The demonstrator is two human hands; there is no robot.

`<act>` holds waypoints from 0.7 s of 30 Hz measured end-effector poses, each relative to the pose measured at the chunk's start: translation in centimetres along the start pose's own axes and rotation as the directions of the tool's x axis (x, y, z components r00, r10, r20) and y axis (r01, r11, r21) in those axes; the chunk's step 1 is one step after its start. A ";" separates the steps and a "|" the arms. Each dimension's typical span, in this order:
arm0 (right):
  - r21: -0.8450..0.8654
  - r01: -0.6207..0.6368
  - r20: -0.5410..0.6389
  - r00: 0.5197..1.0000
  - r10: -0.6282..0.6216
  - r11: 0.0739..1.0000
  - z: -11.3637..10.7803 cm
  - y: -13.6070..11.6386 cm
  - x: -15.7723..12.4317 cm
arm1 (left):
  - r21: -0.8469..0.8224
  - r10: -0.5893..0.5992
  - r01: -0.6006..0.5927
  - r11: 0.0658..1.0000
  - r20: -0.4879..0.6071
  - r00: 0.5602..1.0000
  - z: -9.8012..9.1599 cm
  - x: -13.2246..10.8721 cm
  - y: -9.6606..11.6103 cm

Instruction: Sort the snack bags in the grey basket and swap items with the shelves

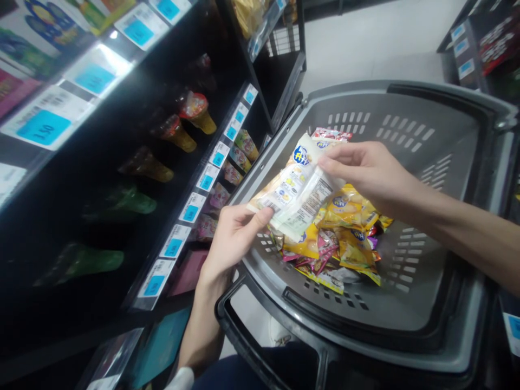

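Note:
A white snack packet [290,189] with a blue logo and printed text is stretched between my two hands, above a grey shopping basket [268,295]. My left hand [239,230] pinches its lower left corner, thumb on top. At the upper right edge, my right hand [361,165] grips it between thumb and fingers. Below lie several yellow snack packets [347,208] with the same kind of blue logo. Pink packets [325,244] are mixed in with them, partly covered. Behind the white packet a red-and-white packet edge [331,134] shows.
Dark shelves with blue-and-white price tags [190,207] run along the left, close to the basket. Cone-shaped cups [199,111] stand on one shelf. The basket's black handle [252,338] is at the near side. Another shelf unit [471,49] stands at the far right beyond pale floor [374,43].

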State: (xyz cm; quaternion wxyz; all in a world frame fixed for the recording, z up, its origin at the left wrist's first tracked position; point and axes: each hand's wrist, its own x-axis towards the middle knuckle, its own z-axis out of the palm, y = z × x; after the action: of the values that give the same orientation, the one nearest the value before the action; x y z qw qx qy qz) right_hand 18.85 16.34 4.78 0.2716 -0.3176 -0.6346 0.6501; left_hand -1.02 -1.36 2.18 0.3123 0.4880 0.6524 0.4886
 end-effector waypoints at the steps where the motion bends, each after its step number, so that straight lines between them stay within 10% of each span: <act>1: 0.001 -0.003 0.002 1.000 0.003 1.000 0.0 0.1 0.0 | -0.008 0.001 -0.001 1.000 0.001 1.000 0.0 0.0 0.0; 21: 0.033 0.067 0.034 0.997 -0.068 0.997 -0.3 0.9 0.4 | -0.032 0.015 -0.015 0.999 -0.006 1.000 0.0 0.0 0.0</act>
State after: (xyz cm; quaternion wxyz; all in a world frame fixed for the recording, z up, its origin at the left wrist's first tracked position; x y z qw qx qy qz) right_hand 18.90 16.81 3.89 0.2873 -0.2800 -0.6393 0.6560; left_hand -0.99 -1.36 2.20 0.3145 0.4865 0.6416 0.5028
